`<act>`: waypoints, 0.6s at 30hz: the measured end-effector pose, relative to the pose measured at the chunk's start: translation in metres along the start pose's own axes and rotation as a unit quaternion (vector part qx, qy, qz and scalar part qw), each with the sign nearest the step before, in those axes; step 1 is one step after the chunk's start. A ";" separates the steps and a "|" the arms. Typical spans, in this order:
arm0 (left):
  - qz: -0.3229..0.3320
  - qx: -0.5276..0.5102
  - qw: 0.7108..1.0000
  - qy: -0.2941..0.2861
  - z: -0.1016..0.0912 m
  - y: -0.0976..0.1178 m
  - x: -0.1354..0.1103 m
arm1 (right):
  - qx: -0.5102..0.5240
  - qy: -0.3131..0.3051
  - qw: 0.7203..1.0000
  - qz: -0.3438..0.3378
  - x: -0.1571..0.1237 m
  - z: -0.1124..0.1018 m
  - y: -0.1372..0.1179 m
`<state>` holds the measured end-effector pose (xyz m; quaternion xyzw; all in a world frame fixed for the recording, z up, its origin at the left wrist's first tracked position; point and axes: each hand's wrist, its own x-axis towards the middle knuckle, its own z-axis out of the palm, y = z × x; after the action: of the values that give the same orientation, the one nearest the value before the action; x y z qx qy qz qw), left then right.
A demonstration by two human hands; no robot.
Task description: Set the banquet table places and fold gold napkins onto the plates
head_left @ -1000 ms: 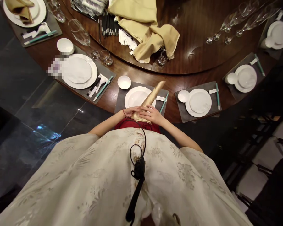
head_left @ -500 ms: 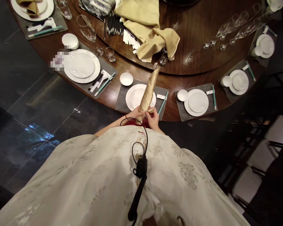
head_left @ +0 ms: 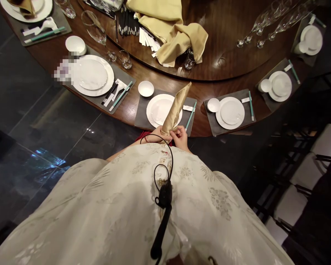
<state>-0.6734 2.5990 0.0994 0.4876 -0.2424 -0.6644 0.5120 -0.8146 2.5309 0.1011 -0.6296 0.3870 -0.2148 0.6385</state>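
A shiny gold cloth napkin (head_left: 176, 110), rolled into a pointed cone, leans up and to the right from my hands. My left hand (head_left: 156, 135) is closed around its lower end. My right hand (head_left: 180, 137) pinches the cloth at the right side of that end with bent fingers. Just beyond, partly covered by the napkin, lie stacked white plates (head_left: 154, 110) on a grey placemat (head_left: 140, 116). A small white bowl (head_left: 146, 88) stands at the back left of the plates. Teal chopsticks (head_left: 191, 116) lie to their right.
The round wooden table (head_left: 198, 129) carries more place settings on both sides. On its raised turntable (head_left: 223, 55) lie yellow cloths (head_left: 168, 40), black chopsticks (head_left: 128, 25) and toppled stemmed glasses (head_left: 253, 33). Wine glasses (head_left: 95, 27) stand at left. Chairs (head_left: 306, 176) line the right.
The napkin cone has tilted further right, and its tip looks wider and more open. My hands stay at its base, with slightly shifted fingers. The whole view has moved a little.
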 end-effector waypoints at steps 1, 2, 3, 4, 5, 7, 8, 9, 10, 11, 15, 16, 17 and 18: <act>0.002 -0.013 1.000 0.022 0.001 0.000 -0.001 | 0.018 -0.001 1.000 0.012 0.000 0.003 0.001; 0.006 -0.025 0.999 0.047 0.002 0.001 -0.003 | 0.034 -0.001 0.999 0.020 -0.002 0.005 0.001; 0.010 -0.028 0.997 0.075 0.003 0.001 -0.004 | 0.047 -0.002 0.999 0.022 -0.003 0.006 0.002; 0.014 -0.018 0.994 0.105 0.004 0.002 -0.005 | 0.053 -0.003 0.998 0.018 -0.006 0.006 0.003; 0.013 -0.004 0.991 0.134 0.005 0.003 -0.006 | 0.048 -0.007 0.999 0.009 -0.009 0.004 0.003; 0.007 0.019 0.983 0.182 0.006 0.005 -0.007 | 0.003 -0.041 0.999 -0.023 -0.014 -0.002 0.003; 0.006 0.023 0.980 0.196 0.006 0.006 -0.007 | -0.036 -0.067 0.996 -0.046 -0.016 -0.006 0.003; 0.009 0.022 0.980 0.198 0.006 0.007 -0.007 | -0.079 -0.093 0.990 -0.071 -0.017 -0.011 0.003; 0.015 0.019 0.981 0.191 0.007 0.008 -0.007 | -0.123 -0.115 0.981 -0.099 -0.016 -0.015 0.003; 0.022 0.016 0.984 0.178 0.007 0.010 -0.008 | -0.162 -0.130 0.970 -0.128 -0.015 -0.019 0.003; 0.024 0.011 0.996 0.090 0.005 0.015 -0.010 | -0.242 -0.154 0.933 -0.217 -0.006 -0.029 0.003; 0.021 0.007 0.998 0.063 0.003 0.016 -0.010 | -0.248 -0.163 0.928 -0.225 -0.005 -0.031 0.002; 0.018 0.005 0.999 0.042 0.000 0.017 -0.009 | -0.254 -0.172 0.924 -0.227 -0.004 -0.032 0.000; 0.015 0.007 0.999 0.029 -0.002 0.017 -0.008 | -0.262 -0.185 0.920 -0.224 -0.003 -0.034 -0.003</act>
<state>-0.6636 2.6003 0.1158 0.5069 -0.2390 -0.6405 0.5250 -0.8415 2.5112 0.1082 -0.8734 0.1529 -0.1228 0.4458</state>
